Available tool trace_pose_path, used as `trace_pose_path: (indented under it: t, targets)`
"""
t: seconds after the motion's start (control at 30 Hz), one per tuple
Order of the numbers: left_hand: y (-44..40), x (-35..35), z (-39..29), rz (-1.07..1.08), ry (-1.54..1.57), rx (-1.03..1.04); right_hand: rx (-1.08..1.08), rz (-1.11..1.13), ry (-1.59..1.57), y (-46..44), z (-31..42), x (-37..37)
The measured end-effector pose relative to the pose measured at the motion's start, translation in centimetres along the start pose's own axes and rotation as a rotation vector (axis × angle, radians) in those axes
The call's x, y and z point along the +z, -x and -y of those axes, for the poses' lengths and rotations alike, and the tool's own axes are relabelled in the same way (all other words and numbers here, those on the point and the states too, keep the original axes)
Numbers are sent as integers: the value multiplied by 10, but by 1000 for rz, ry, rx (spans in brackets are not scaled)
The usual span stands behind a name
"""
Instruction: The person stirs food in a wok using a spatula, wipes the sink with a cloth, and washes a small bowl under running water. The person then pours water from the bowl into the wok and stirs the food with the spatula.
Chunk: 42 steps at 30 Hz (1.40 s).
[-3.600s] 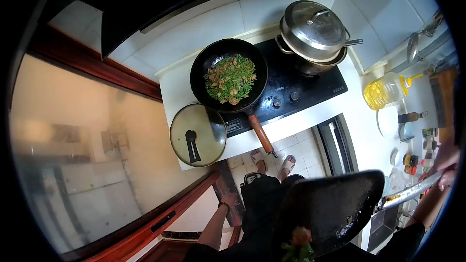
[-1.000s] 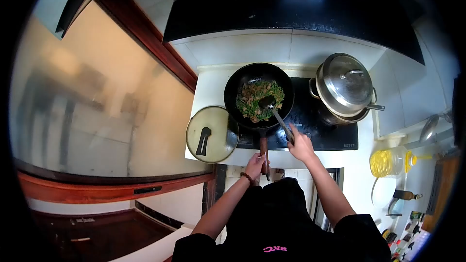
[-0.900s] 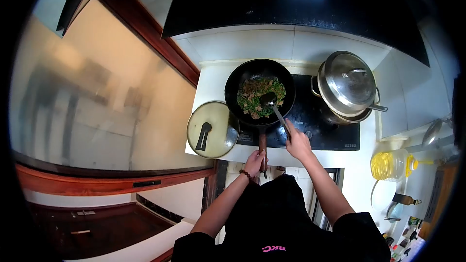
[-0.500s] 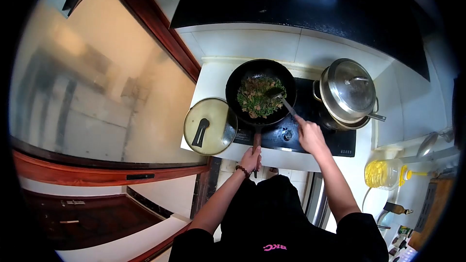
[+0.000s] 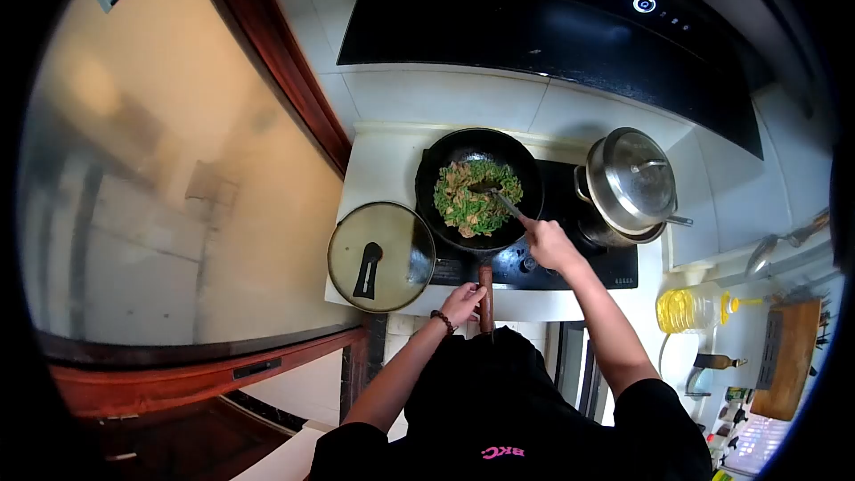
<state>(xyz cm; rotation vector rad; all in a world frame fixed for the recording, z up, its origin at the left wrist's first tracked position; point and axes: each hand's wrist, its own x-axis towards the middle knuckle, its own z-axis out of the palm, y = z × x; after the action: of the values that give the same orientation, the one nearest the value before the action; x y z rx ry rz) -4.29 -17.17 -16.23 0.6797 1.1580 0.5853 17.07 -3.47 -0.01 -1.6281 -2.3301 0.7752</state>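
A dark wok sits on the hob, with chopped green vegetables and small brown pieces in it. My left hand is at the wok's brown wooden handle, its fingers against the handle's left side and partly hidden behind it. My right hand is closed round the grip of a spatula; its dark head rests in the middle of the food. Left of the wok lies a round glass lid with a black knob handle.
A lidded steel pot stands on the right side of the black hob. Above hangs a dark range hood. An oil jug, a cutting board and bottles stand at the right. A glass door is on the left.
The spatula's head has moved left through the food, which now looks shifted and less shadowed. My left hand's hold on the handle looks looser. The whole view has tilted slightly.
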Motion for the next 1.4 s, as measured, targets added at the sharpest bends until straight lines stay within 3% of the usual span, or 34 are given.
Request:
trace_pose_path:
  t: [0.17,0.27,0.5,0.63,0.7,0.73,0.8,0.83,0.9,1.03,1.1,1.23,1.3,1.4]
  targets:
    - [3,-31,2,63,-17,3,15,-7,-52,43,24,-50]
    - [12,-48,-1,68,-3,33,175,76,9,65,54,-72]
    - [29,-107,-7,-22,-7,97,32,95,8,63,48,-18]
    - [41,-148,-8,-241,-68,242,84,-29,-36,40,44,22]
    - [48,-172,-8,-498,-467,396,101,-76,-38,22,47,32]
    - [55,-178,-14,-498,-471,400,95,-140,-53,11,47,35]
    - [72,-188,-20,-934,-1096,423,92,-237,-48,-6,49,44]
    - [72,-187,-18,-935,-1096,424,92,-237,-48,-11,46,46]
    - [75,-190,-17,-924,-1097,140,115,-161,6,-18,47,51]
    - [69,-207,-6,-839,-1068,110,56,-92,33,-19,44,10]
    - [63,-216,6,-841,-1010,157,129,-127,-16,-19,61,-16]
    - [53,-220,15,-797,-936,170,30,-232,29,-38,56,12]
    - [50,-218,12,-790,-906,84,82,-96,120,-40,57,35]
    - [49,-218,10,-779,-927,70,64,-64,121,-32,55,26]
